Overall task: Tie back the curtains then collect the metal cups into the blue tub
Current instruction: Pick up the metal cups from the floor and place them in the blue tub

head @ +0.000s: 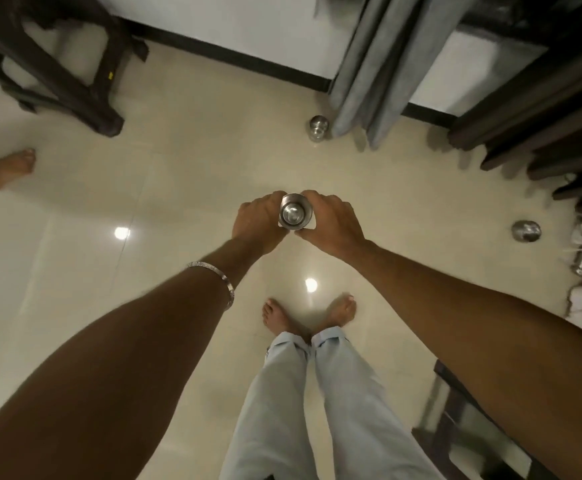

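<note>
I see both hands, left hand (256,221) and right hand (331,221), curled around one metal cup (295,214) above the floor (178,188). Two more cups (318,128) (526,231) stand on the floor, one near the grey curtain (369,64).

Both arms reach forward and down, nearly straight, converging in front of the body. The left hand (256,221) and the right hand (331,221) meet around a metal cup (295,212), one on each side, fingers curled against its wall and knuckles turned up. The cup's open mouth faces up at the person. A silver bracelet (213,277) circles the left forearm just behind the wrist. Below, the person stands barefoot in pale trousers, feet close together with toes pointing forward.
</note>
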Action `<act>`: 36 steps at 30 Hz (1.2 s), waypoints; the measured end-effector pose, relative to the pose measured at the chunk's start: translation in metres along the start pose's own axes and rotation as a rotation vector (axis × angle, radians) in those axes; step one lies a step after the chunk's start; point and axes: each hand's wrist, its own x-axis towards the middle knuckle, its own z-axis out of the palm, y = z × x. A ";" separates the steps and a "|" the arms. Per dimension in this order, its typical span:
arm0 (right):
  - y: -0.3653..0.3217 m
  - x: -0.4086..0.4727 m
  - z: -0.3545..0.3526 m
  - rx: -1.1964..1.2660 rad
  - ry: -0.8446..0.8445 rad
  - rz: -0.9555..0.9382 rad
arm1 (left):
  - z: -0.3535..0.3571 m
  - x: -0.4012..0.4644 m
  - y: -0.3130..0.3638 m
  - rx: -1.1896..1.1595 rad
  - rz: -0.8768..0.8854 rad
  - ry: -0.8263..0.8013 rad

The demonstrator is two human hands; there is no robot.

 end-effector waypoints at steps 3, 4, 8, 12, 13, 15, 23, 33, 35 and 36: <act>0.013 -0.031 -0.039 0.033 0.048 0.105 | -0.013 -0.006 0.051 -0.012 0.046 -0.073; 0.017 -0.042 -0.050 0.051 0.068 0.138 | -0.017 -0.008 0.068 -0.018 0.063 -0.091; 0.039 -0.091 -0.091 0.131 0.150 0.270 | -0.021 -0.021 0.138 0.018 0.137 -0.133; 0.062 -0.143 -0.129 0.198 0.265 0.393 | -0.014 -0.035 0.210 0.094 0.222 -0.175; 0.068 -0.156 -0.138 0.212 0.286 0.422 | -0.011 -0.039 0.227 0.110 0.243 -0.186; 0.080 -0.185 -0.156 0.245 0.319 0.484 | -0.003 -0.048 0.261 0.140 0.288 -0.212; 0.134 -0.295 -0.205 0.322 0.530 0.724 | 0.037 -0.082 0.397 0.249 0.536 -0.339; 0.194 -0.433 -0.239 0.400 0.786 1.137 | 0.120 -0.141 0.559 0.380 0.924 -0.584; 0.202 -0.458 -0.241 0.422 0.846 1.222 | 0.138 -0.154 0.585 0.411 1.006 -0.631; 0.206 -0.471 -0.242 0.417 0.862 1.268 | 0.147 -0.160 0.597 0.422 1.049 -0.654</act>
